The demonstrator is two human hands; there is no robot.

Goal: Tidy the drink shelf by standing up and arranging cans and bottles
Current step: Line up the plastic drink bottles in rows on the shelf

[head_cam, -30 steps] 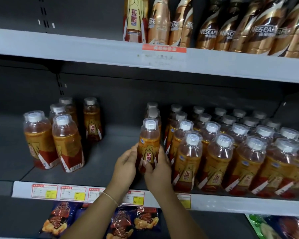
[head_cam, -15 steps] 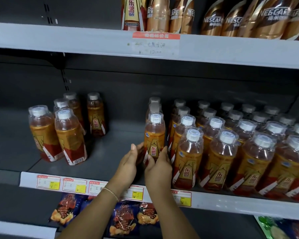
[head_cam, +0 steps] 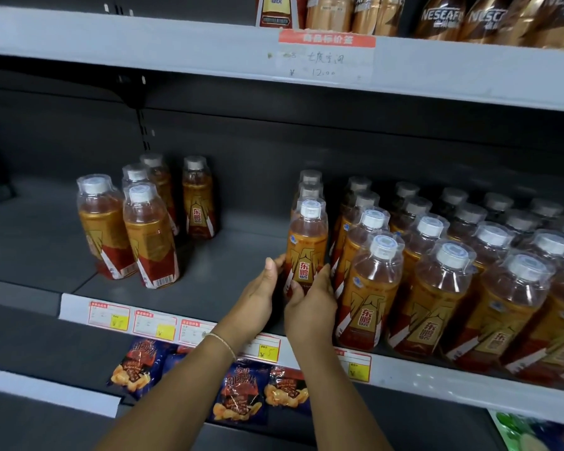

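Two hands bracket one bottle (head_cam: 306, 252), which stands upright on the middle shelf (head_cam: 209, 288) at the front of the leftmost column of the large bottle block (head_cam: 453, 271); its long axis is vertical and its label faces the camera. The left hand (head_cam: 258, 301) lies against the bottle's left flank with fingers nearly straight, touching rather than wrapping, so this grip reads as open. The right hand (head_cam: 310, 307) curls its thumb and fingers around the lower right of the bottle, gripping it. The bottle sits directly ahead of and slightly above both hands, with neither clearly nearer. Any sideways or forward shift appears limited on the right by the neighbouring front bottle (head_cam: 368, 288), which stands just beside it. To the left, well apart, a small cluster of bottles (head_cam: 137, 222) stands upright. Hidden: the bottle's base behind the hands, the right fingertips, and the rear rows in shadow.
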